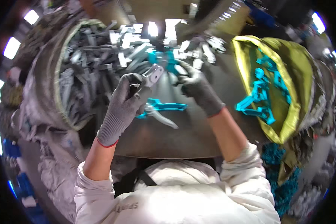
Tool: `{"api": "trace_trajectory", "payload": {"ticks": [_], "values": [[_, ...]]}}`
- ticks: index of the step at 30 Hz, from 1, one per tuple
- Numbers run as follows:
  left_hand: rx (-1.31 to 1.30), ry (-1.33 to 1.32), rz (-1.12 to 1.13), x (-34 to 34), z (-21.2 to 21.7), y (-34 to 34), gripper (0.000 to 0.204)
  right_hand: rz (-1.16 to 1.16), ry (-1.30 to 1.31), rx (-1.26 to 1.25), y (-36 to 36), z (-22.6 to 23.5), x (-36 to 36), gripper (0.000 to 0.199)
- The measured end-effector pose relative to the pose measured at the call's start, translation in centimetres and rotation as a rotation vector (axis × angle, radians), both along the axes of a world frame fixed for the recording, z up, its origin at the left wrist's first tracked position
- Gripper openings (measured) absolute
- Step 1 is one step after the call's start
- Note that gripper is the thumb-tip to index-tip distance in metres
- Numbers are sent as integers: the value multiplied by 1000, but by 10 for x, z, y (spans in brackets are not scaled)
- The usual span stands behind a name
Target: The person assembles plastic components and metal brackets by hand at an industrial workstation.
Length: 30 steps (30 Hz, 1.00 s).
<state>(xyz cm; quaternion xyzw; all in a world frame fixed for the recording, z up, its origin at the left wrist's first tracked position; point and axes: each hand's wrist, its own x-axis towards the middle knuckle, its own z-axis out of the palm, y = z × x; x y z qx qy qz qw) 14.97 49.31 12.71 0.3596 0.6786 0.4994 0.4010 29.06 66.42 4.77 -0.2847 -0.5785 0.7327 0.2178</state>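
My left hand (125,98), in a grey work glove, is closed around a grey handle-like part (153,75). The part's flat end, with small holes in it, sticks out past my thumb and fingers. My right hand (199,89), gloved the same way, reaches toward a blurred turquoise part (172,61) at the middle of the metal table. Its fingers are smeared by motion, so whether they grip anything cannot be made out. Between my hands and nearer me lie a turquoise lever-shaped part (171,107) and a curved grey part (163,118).
A large pale sack (44,82) full of grey parts lies open at left. At right a yellow sack (283,128) holds several turquoise parts (260,89). More grey and white parts (207,52) are heaped along the table's (168,143) far side.
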Motion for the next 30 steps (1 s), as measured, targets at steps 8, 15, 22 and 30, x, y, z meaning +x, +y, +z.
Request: {"api": "trace_trajectory", "payload": {"ticks": [8, 15, 22, 30], "values": [[-79, 349, -55, 21, -79, 36, 22, -240, -763, 759, 9, 24, 164, 39], [-25, -335, -51, -4, -73, 28, 34, -394, -844, 430, 57, -7, 197, 22], [-9, -399, -35, -33, -53, 76, 29, -333, 126, -29, 11, 10, 69, 43], [-100, -276, -108, -42, -49, 92, 30, -93, 1, -144, 17, 20, -4, 57]]}}
